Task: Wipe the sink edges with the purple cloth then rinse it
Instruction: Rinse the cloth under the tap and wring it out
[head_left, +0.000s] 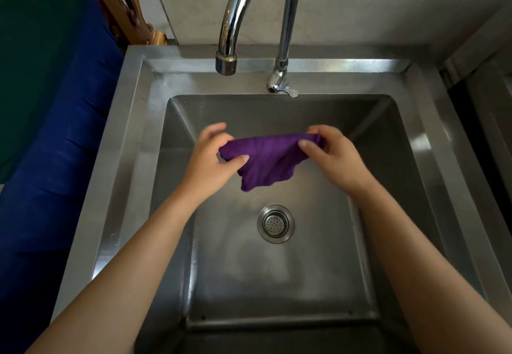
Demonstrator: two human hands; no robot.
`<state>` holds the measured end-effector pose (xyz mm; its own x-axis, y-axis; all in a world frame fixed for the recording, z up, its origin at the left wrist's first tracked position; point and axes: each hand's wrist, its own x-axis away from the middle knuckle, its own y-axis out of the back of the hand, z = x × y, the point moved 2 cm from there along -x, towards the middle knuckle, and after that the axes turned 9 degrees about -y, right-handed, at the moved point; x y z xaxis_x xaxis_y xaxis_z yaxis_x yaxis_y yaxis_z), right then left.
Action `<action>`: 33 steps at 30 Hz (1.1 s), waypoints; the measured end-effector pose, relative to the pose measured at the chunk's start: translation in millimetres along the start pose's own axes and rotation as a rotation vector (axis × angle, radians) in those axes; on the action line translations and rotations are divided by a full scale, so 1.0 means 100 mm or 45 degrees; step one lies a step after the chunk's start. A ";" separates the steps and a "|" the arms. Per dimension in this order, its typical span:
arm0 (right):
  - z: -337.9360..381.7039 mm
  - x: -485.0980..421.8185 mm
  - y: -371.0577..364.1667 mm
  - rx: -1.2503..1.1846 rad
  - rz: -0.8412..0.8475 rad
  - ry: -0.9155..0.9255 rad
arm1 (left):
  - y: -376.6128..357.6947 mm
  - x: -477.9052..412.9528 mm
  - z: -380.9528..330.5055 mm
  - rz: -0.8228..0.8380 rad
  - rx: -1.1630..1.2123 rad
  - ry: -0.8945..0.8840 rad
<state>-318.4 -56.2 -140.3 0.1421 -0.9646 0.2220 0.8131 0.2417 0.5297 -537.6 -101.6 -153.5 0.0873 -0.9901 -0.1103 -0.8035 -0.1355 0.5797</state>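
A purple cloth [270, 161] hangs stretched between both hands over the middle of the steel sink basin. My left hand [212, 159] pinches its left end between thumb and fingers. My right hand [331, 155] pinches its right end the same way. The cloth sags down in the middle, clear of the basin floor. The sink's flat steel rim [124, 143] runs around the basin on all sides. The curved chrome faucet spout [226, 61] ends above and behind the cloth, slightly to its left. No water runs from it.
The faucet's small lever handle [288, 91] sits at the back rim. A round drain strainer [275, 224] lies in the basin floor below the cloth. A blue cloth-covered surface [55, 145] borders the sink on the left. A tiled wall [374, 1] stands behind.
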 end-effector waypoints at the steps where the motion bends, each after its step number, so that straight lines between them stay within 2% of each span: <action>1: 0.00 -0.01 0.01 -0.158 0.068 -0.086 | -0.02 0.00 -0.01 0.071 0.285 0.115; 2: 0.00 -0.01 0.01 -0.289 0.108 -0.158 | -0.04 0.00 -0.02 0.088 0.509 0.200; 4: -0.01 -0.03 -0.03 -0.508 0.130 -0.272 | -0.10 -0.01 -0.04 -0.014 0.767 0.297; 6: -0.06 -0.05 -0.09 -0.830 0.248 -0.427 | -0.18 -0.01 -0.02 -0.120 1.040 0.458; 8: -0.15 -0.06 -0.14 -1.148 0.454 -0.558 | -0.27 0.02 -0.03 -0.079 1.368 0.640; 11: -0.28 -0.04 -0.25 -1.397 0.673 -0.544 | -0.35 0.12 -0.03 0.078 1.770 0.776; 13: -0.32 -0.03 -0.30 -1.407 0.661 -0.528 | -0.37 0.17 0.01 0.168 1.732 0.746; 15: -0.32 -0.04 -0.28 -1.391 0.598 -0.544 | -0.40 0.17 0.05 0.221 1.511 0.710; 20: -0.33 -0.09 -0.18 -1.260 0.418 -0.473 | -0.39 0.10 0.09 0.081 1.290 0.679; 23: -0.34 -0.07 -0.11 -1.272 0.445 -0.354 | -0.32 0.05 0.09 0.078 1.346 0.604; 28: -0.36 -0.02 -0.09 -0.895 0.578 -0.379 | -0.25 0.05 0.12 0.268 1.550 0.573; 31: -0.35 0.01 -0.02 -1.027 0.733 -0.429 | -0.19 0.06 0.17 0.317 1.797 0.684; 33: -0.34 0.02 0.01 -1.084 0.815 -0.465 | -0.24 0.05 0.18 0.276 1.793 0.787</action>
<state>-298.4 -61.7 -167.1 0.6111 -0.5666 0.5528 0.7902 0.3960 -0.4676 -528.9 -103.0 -182.4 -0.1638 -0.8943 0.4165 -0.6866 -0.1998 -0.6990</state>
